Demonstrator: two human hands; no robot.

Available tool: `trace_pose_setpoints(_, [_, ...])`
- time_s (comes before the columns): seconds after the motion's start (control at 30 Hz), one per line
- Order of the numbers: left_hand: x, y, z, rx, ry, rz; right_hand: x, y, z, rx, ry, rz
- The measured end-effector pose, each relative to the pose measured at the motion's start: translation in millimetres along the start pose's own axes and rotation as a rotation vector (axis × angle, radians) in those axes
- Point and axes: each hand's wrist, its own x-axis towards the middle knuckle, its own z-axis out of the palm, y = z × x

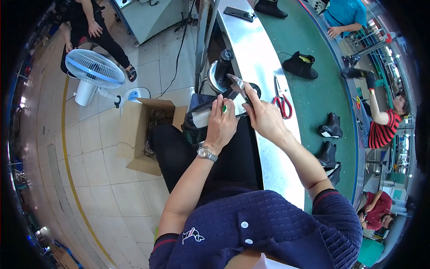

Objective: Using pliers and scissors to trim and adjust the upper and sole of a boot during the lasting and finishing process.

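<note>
Over my lap lies a dark shoe (pixel 195 134) with a pale, whitish sole surface (pixel 201 118) facing up. My left hand (pixel 220 124) is closed over its middle, fingers pressed together on it; a green-stoned ring and a wristwatch show on this hand. My right hand (pixel 267 117) grips a metal tool (pixel 237 84) with a curved, shiny head, raised just above the shoe's far right end. Its handle is mostly hidden in my fingers, so its exact kind is unclear. Red-handled scissors (pixel 283 102) lie on the metal bench beside my right hand.
The metal bench (pixel 277 157) runs along my right, with a phone (pixel 239 14) at its far end. Beyond it, a green conveyor (pixel 309 103) carries several black boots (pixel 300 65). An open cardboard box (pixel 134 130) and a fan (pixel 94 69) stand left. Several people are nearby.
</note>
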Motion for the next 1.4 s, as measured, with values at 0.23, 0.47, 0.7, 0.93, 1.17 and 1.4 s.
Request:
trace_pose_setpoints(0.23, [21, -15, -39, -0.105, -0.428, -0.337, 6, 16, 15, -0.090, -0.194, 0.076])
trace_pose_setpoints(0.47, [-9, -18, -22, 0.101, -0.164, -0.052, 4, -14, 1, -0.034, 0.043, 0.006])
trace_pose_setpoints(0.7, [-18, -15, -15, 0.231, -0.125, -0.013, 11, -17, 5, -0.110, -0.099, -0.048])
trace_pose_setpoints(0.93, [-24, -21, -8, 0.145, -0.010, 0.006, 12, -16, 18, -0.170, -0.217, -0.029])
trace_pose_setpoints(1.17, [-19, -19, -17, 0.074, 0.000, -0.040, 9, -22, 27, -0.138, -0.208, 0.005])
trace_pose_setpoints(1.4, [-13, -28, -61, 0.097, -0.343, -0.314, 8, -32, 32, -0.058, -0.163, -0.008])
